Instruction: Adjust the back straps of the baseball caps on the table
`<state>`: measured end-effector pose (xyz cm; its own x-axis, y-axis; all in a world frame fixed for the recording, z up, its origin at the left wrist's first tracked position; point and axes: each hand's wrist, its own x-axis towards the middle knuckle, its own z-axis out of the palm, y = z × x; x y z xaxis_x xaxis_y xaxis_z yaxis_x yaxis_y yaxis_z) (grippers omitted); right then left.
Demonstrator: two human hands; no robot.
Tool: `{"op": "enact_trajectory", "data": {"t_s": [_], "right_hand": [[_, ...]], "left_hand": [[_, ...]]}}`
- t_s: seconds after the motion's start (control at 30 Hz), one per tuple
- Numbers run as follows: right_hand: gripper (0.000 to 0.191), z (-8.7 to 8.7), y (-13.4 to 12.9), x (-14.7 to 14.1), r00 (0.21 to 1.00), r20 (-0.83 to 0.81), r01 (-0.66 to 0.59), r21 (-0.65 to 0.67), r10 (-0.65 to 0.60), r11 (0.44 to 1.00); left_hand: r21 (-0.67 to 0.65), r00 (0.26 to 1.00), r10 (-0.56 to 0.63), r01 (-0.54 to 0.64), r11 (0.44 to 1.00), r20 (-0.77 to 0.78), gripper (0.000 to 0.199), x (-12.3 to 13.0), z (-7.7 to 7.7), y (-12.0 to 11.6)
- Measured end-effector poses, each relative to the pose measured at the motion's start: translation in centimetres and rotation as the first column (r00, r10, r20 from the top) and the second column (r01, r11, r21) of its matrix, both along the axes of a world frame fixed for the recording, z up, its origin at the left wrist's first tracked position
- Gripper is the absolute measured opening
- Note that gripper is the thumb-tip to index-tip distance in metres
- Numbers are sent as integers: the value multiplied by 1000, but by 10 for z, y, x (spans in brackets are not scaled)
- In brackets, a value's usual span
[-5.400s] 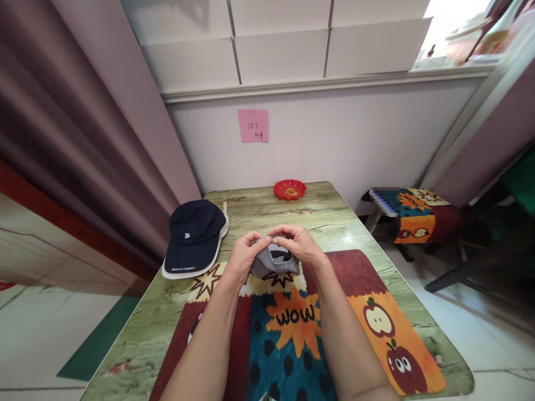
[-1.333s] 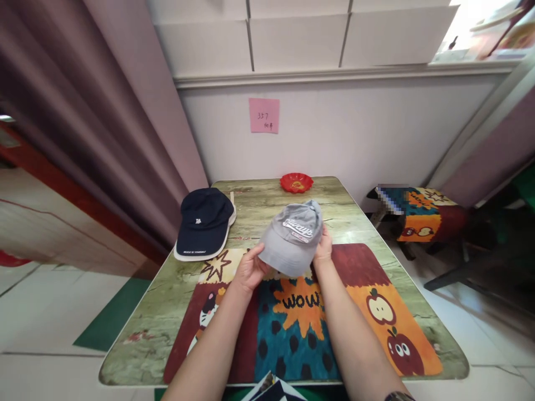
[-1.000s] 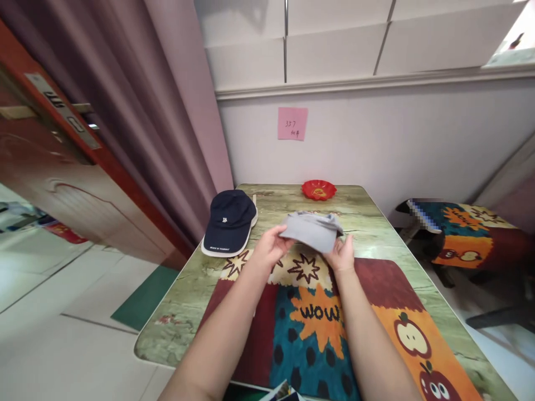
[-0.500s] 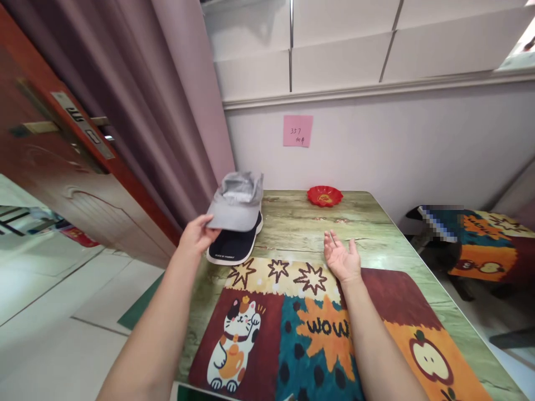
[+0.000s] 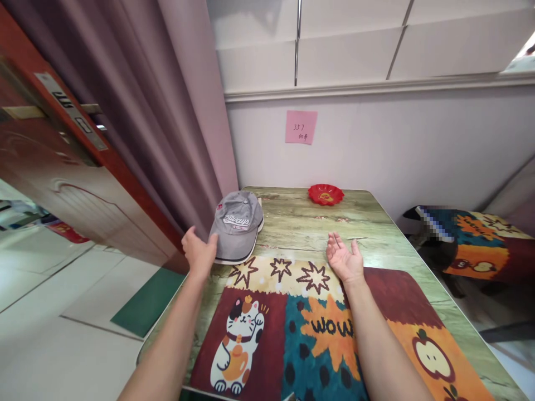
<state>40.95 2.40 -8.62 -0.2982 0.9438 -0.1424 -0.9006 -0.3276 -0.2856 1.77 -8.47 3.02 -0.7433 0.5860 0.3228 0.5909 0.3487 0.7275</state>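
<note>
A grey baseball cap (image 5: 236,223) with white lettering lies at the table's far left, on top of a dark cap (image 5: 234,260) that shows only as a navy and white edge under its brim. Just left of the brim is my left hand (image 5: 199,250), fingers and thumb apart and nothing held; whether the thumb still touches the brim I cannot tell. My right hand (image 5: 345,259) rests palm up and empty over the back edge of the patterned mat (image 5: 263,345), its fingers loosely spread.
A red scalloped dish (image 5: 325,195) sits at the back of the wood-grain table (image 5: 288,223). Behind it, a pink note (image 5: 301,127) is stuck on the wall. A curtain (image 5: 188,111) and a wooden door (image 5: 83,195) stand left; a mat-covered stool (image 5: 485,239) stands right.
The grey cap, held by its brim in my left hand before, has come down onto the dark cap. My left hand has let go and opened. My right hand has hardly moved.
</note>
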Motion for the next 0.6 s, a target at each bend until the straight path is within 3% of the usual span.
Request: {"op": "enact_trajectory", "data": {"t_s": [0.07, 0.13, 0.2, 0.3, 0.47, 0.6], "right_hand": [[52, 0, 0, -1, 1000, 5, 6, -4, -6, 1000], [52, 0, 0, -1, 1000, 10, 9, -4, -9, 1000], [53, -1, -1, -1, 1000, 14, 11, -3, -11, 1000], [53, -1, 0, 0, 1000, 8, 13, -8, -13, 1000], [53, -2, 5, -1, 1000, -25, 8, -36, -9, 999], [52, -1, 10, -4, 1000, -23, 9, -38, -10, 999]], "left_hand": [[-52, 958, -95, 84, 995, -272, 73, 18, 11, 10], [-196, 894, -222, 156, 968, -389, 77, 34, 19, 23], [-344, 868, -304, 168, 924, -393, 87, 42, 19, 38], [-478, 901, -313, 142, 867, -299, 99, 34, 8, 56], [-523, 902, -371, 210, 826, -223, 98, 5, -8, 70], [-530, 893, -377, 202, 823, -246, 94, -1, -11, 72]]}}
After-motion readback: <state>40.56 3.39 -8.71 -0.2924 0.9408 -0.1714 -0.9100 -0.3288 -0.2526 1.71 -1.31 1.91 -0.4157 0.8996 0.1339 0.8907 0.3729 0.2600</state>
